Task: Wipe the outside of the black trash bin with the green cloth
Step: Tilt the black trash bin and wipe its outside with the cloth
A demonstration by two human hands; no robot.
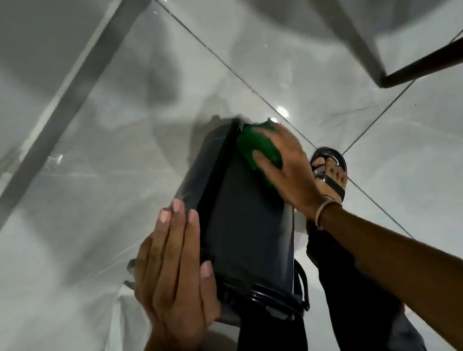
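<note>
The black trash bin [243,221] is tipped toward me, its flat side facing up, in the lower middle of the head view. My right hand [293,172] presses the green cloth [255,144] onto the far end of that side, near the bin's base edge. My left hand [173,277] lies flat with straight fingers against the bin's left side, steadying it. The bin's rim and handle [275,298] point toward my legs.
Glossy white floor tiles [98,135] with dark grout lines surround the bin. A dark table or chair leg [435,57] crosses the upper right. My sandalled foot [329,172] stands just right of the bin. A white sheet or bag [113,337] lies at lower left.
</note>
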